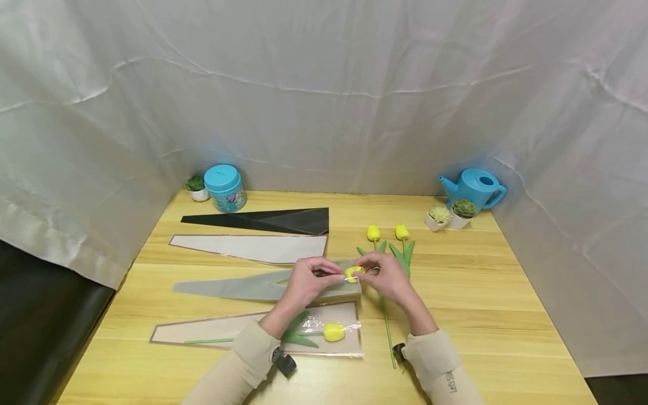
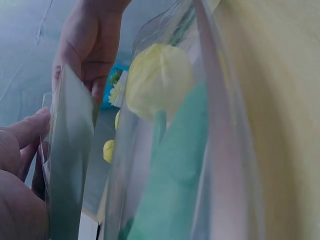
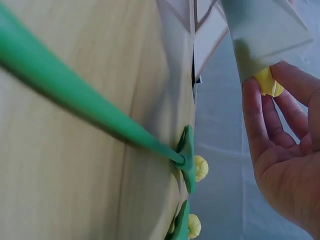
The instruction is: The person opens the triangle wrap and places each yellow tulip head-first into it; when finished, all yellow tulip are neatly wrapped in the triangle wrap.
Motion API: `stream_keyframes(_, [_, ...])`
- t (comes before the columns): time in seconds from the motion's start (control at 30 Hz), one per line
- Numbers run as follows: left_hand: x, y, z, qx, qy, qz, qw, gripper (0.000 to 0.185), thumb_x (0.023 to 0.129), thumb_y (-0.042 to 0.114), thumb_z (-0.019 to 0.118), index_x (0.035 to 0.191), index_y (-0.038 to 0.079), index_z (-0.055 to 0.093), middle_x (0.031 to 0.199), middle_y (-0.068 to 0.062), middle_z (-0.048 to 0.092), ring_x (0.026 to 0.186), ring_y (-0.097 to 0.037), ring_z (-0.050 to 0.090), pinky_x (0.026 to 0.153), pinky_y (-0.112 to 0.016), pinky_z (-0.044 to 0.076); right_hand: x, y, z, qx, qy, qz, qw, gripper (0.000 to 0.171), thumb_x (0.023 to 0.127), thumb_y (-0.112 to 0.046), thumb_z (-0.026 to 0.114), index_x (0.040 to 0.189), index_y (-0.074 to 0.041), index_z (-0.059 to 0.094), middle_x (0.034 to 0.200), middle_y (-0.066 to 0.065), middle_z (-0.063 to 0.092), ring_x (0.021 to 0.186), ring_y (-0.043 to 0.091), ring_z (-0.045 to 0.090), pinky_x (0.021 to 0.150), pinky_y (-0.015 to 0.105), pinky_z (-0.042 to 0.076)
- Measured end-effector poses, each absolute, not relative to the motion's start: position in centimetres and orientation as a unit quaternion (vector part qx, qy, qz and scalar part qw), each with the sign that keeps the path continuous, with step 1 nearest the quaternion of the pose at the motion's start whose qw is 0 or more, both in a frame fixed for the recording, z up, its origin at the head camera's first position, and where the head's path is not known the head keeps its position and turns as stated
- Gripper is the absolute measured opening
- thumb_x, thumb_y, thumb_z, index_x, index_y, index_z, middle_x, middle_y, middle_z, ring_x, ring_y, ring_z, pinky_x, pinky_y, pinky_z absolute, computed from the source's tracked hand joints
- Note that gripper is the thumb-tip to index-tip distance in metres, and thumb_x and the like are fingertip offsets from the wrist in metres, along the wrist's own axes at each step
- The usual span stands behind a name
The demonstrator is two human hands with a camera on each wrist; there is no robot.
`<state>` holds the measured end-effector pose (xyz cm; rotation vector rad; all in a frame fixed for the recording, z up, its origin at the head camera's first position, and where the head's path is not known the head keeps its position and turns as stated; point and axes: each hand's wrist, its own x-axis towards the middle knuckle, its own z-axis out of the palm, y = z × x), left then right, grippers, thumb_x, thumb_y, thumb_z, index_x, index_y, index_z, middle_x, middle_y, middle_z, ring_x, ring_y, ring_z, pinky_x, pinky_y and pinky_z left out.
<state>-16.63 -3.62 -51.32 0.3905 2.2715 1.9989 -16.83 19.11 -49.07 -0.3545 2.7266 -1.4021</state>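
My left hand [image 1: 310,282] pinches the edge of a grey-green flower sleeve [image 1: 223,288] near its wide right end. In my right hand [image 1: 388,277], thumb and fingers hold the yellow head of a tulip [image 3: 270,84] at that sleeve's mouth; a green shape shows faintly through the sleeve. Nearer the front, another yellow tulip [image 1: 334,332] lies inside a clear sleeve with a pink-brown border [image 1: 167,333]. Beyond my right hand lie two loose yellow tulips [image 1: 373,233], one with its green stem reaching forward under that hand.
Behind the grey-green sleeve lie a white sleeve with a brown border [image 1: 248,246] and a black sleeve [image 1: 263,221]. A blue lidded tub [image 1: 224,188] and a small potted plant [image 1: 199,194] stand back left. Back right are a blue watering can [image 1: 473,187] and two potted succulents [image 1: 438,218].
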Motion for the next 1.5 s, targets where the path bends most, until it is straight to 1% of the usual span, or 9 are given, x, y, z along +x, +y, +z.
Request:
stream_keyframes(0.17, [-16.6,-3.4,-51.4,0.138,0.74,0.657,0.04,0.018,0.08,0.014,0.09,0.095,0.012,0.082,0.094,-0.005,0.081,0.085,-0.014,0.072,0.074,-0.024,0.057,-16.8,18.6,-49.2,-0.111,0.887,-0.447,0.02,0.02,0.086,-0.012,0.085,0.105,-0.013,0.079,0.103,0.004,0.076,0.089,0.015,0.069,0.076,0.024,0.061])
stream_keyframes(0.33, [-16.6,-3.3,-51.5,0.138,0.739,0.658,0.037,0.016,0.081,0.014,0.09,0.095,0.012,0.082,0.094,-0.005,0.081,0.084,-0.012,0.072,0.074,-0.024,0.057,-16.7,18.4,-49.4,-0.116,0.891,-0.438,0.015,0.02,0.087,-0.003,0.081,0.105,-0.011,0.08,0.095,0.003,0.076,0.083,0.013,0.069,0.073,0.024,0.059])
stream_keyframes(0.43, [-16.6,-3.4,-51.6,0.144,0.742,0.654,0.036,0.017,0.082,0.015,0.089,0.097,0.012,0.082,0.096,-0.005,0.081,0.085,-0.015,0.072,0.076,-0.025,0.058,-16.7,18.3,-49.6,-0.114,0.89,-0.442,0.017,0.02,0.086,-0.004,0.083,0.105,-0.011,0.08,0.095,0.003,0.077,0.082,0.012,0.069,0.072,0.023,0.059])
stream_keyframes(0.67, [-16.5,-5.0,-51.4,0.169,0.752,0.636,0.047,0.031,0.083,0.016,0.089,0.11,0.008,0.079,0.111,-0.004,0.079,0.106,-0.032,0.071,0.097,-0.044,0.057,-16.7,18.6,-49.8,-0.099,0.889,-0.447,0.023,0.022,0.086,-0.015,0.086,0.106,-0.012,0.079,0.099,0.003,0.077,0.083,0.012,0.069,0.074,0.022,0.059])
stream_keyframes(0.8, [-16.5,-6.5,-51.4,0.178,0.77,0.61,0.054,0.035,0.083,0.015,0.088,0.116,0.01,0.078,0.116,-0.003,0.078,0.112,-0.026,0.071,0.103,-0.046,0.055,-16.7,18.9,-49.7,-0.092,0.888,-0.449,0.023,0.023,0.086,-0.017,0.086,0.107,-0.012,0.078,0.102,0.004,0.077,0.085,0.013,0.069,0.075,0.022,0.059])
stream_keyframes(0.93, [-16.6,-7.4,-51.7,0.183,0.794,0.576,0.06,0.032,0.084,0.015,0.087,0.114,0.012,0.078,0.108,0.0,0.08,0.112,-0.019,0.071,0.106,-0.042,0.053,-16.7,19.0,-49.7,-0.086,0.89,-0.447,0.02,0.023,0.086,-0.018,0.086,0.107,-0.013,0.079,0.103,0.004,0.077,0.085,0.013,0.069,0.075,0.022,0.059])
stream_keyframes(1.17, [-16.9,-7.1,-52.2,0.179,0.816,0.549,0.041,0.018,0.085,0.013,0.086,0.102,0.016,0.081,0.091,0.009,0.08,0.111,-0.017,0.069,0.107,-0.044,0.05,-16.7,18.9,-49.6,-0.084,0.894,-0.439,0.015,0.024,0.084,-0.019,0.087,0.106,-0.013,0.079,0.096,0.002,0.076,0.081,0.012,0.07,0.072,0.024,0.06])
stream_keyframes(1.33, [-17.2,-6.9,-52.4,0.17,0.817,0.549,0.043,0.017,0.085,0.01,0.086,0.101,0.013,0.082,0.091,0.01,0.079,0.105,-0.015,0.07,0.103,-0.041,0.054,-16.7,18.7,-49.6,-0.093,0.897,-0.431,0.01,0.025,0.084,-0.02,0.088,0.107,-0.014,0.08,0.095,0.003,0.077,0.082,0.014,0.072,0.073,0.026,0.061])
stream_keyframes(1.5, [-17.3,-6.9,-52.3,0.162,0.813,0.557,0.046,0.018,0.084,0.009,0.086,0.102,0.011,0.082,0.092,0.009,0.079,0.106,-0.016,0.071,0.104,-0.043,0.053,-16.7,18.8,-49.7,-0.108,0.882,-0.459,0.024,0.025,0.086,-0.02,0.086,0.109,-0.012,0.08,0.103,0.007,0.078,0.089,0.019,0.075,0.076,0.027,0.062])
